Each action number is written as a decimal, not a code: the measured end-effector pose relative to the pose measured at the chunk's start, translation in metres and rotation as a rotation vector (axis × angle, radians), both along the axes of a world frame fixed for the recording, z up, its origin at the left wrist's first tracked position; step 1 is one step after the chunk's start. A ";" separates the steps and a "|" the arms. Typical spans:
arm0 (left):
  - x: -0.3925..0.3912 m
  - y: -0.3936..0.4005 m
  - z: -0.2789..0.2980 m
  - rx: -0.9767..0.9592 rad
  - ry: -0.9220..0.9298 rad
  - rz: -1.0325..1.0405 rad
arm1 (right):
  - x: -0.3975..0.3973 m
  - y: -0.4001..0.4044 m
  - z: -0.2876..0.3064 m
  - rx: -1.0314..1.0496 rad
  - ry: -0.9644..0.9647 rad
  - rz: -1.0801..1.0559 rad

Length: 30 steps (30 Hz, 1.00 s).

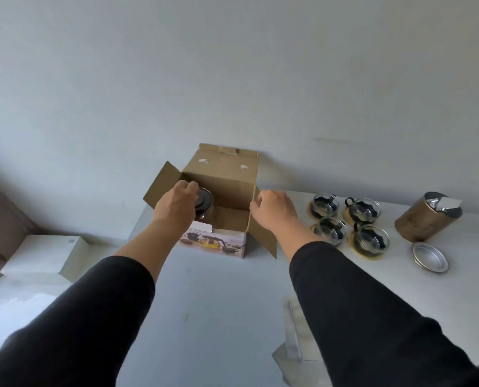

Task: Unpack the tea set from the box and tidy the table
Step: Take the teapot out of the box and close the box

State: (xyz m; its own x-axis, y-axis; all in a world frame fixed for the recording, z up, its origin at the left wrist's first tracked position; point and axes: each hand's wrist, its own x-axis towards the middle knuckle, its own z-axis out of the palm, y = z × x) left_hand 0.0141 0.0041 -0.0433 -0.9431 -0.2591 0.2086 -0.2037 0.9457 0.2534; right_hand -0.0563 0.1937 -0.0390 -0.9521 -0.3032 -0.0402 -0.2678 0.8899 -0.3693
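White counter [218, 303] against a pale wall: I am reaching into the open cardboard box [221, 196] with both hands.

My left hand [176, 203] is closing its fingers around the dark lid of the glass teapot [204, 203], which is sitting inside the box at its left side; my right hand [271, 209] is pinching the edge of the box's right flap. Four glass cups [347, 222] are standing in a two-by-two group on the counter just right of the box. Farther right a brown canister [425, 219] is standing with torn foil at its mouth, and its metal lid [429, 256] is lying just in front of it. Crumpled silver wrapping [294, 356] is lying near my right sleeve.
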 end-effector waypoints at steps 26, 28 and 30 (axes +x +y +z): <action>-0.028 -0.056 -0.020 0.274 -0.332 0.269 | -0.017 -0.109 -0.035 0.094 -0.088 0.218; -0.031 -0.054 -0.022 0.360 -0.382 0.296 | -0.017 -0.121 -0.038 0.042 -0.262 0.232; -0.032 -0.055 -0.023 0.411 -0.415 0.299 | -0.018 -0.128 -0.045 -0.012 -0.334 0.189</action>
State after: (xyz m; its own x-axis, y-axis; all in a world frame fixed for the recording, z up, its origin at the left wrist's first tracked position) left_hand -0.0181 -0.0505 -0.0668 -0.7989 -0.5035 -0.3291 -0.6014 0.6760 0.4258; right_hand -0.0742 0.0662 -0.0842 -0.8142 -0.4744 -0.3345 -0.2899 0.8316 -0.4737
